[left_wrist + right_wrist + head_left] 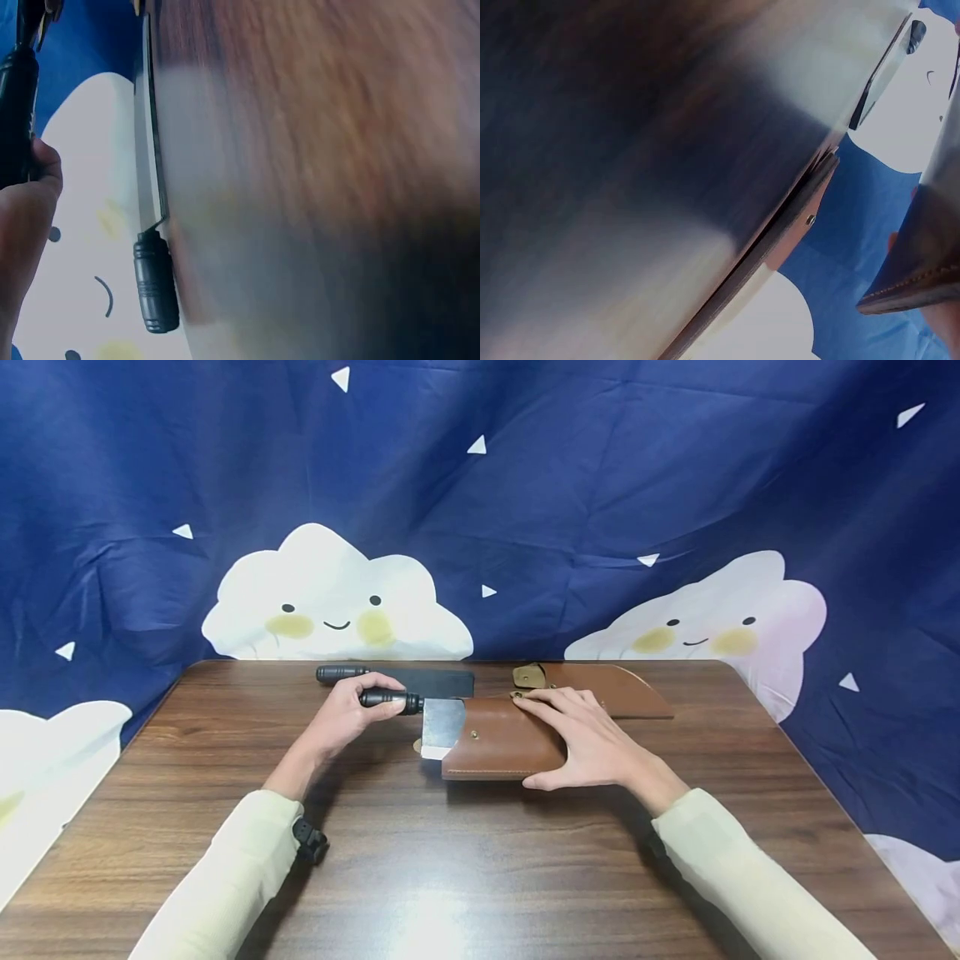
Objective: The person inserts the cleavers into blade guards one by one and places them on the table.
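Observation:
My left hand (351,708) grips the black handle of a cleaver (442,724), whose bright blade shows beside the handle. The rest of that blade is hidden inside a brown leather sheath (506,745) with brass studs and a stitched lower edge. My right hand (592,739) holds the sheath from its right end, thumb at the lower edge and fingers over the top. Both are raised above the table. In the left wrist view my left hand (28,225) wraps round the dark handle. The right wrist view shows the sheath's stitched corner (907,289) close up.
Behind, at the table's (360,860) far edge, lies a second cleaver (438,680) with a dark-looking blade and black handle. A second brown sheath (630,689) with a tan strap lies to its right. A blue cloud-print curtain (525,510) hangs beyond.

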Tool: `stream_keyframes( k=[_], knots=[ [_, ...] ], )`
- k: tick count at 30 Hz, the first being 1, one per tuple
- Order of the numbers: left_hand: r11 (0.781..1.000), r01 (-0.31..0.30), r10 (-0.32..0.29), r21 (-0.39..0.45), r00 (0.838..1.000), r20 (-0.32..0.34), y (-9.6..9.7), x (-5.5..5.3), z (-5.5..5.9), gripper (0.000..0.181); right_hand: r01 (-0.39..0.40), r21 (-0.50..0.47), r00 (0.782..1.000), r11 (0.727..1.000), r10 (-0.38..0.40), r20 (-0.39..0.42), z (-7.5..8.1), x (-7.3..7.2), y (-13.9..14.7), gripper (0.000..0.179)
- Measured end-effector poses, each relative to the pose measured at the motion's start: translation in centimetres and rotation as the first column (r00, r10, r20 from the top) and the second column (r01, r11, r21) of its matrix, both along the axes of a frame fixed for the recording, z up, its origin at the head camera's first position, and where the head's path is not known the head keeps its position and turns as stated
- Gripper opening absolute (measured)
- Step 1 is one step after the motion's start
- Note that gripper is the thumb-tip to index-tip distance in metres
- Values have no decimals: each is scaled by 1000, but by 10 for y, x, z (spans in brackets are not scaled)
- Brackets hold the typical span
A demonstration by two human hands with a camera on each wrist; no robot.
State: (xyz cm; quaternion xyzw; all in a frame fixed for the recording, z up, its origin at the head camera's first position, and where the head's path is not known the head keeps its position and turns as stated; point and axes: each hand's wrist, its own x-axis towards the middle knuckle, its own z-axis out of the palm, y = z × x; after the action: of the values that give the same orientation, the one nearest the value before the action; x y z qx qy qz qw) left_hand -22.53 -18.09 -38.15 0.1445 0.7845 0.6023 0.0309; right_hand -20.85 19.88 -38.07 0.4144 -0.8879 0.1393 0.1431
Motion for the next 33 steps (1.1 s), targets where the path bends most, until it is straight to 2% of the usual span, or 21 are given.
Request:
stream_keyframes(
  k=[9, 18, 26, 33],
  knots=[
    [1000, -9, 9, -17, 1000, -11, 5, 4, -1, 27, -4, 11, 1000, 1000, 4, -5, 0, 1, -4, 108],
    [1000, -6, 6, -6, 999, -37, 8, 2, -2, 26, -4, 15, 1000, 1000, 4, -9, 0, -2, -8, 107],
    [1000, 16, -16, 3, 999, -41, 12, 1, -3, 27, -15, 20, 1000, 1000, 15, 1, 0, -2, -14, 108],
    [1000, 11, -11, 1, 999, -36, 17, 2, -2, 25, -18, 13, 1000, 1000, 18, -10, 0, -2, -18, 107]
  ],
)
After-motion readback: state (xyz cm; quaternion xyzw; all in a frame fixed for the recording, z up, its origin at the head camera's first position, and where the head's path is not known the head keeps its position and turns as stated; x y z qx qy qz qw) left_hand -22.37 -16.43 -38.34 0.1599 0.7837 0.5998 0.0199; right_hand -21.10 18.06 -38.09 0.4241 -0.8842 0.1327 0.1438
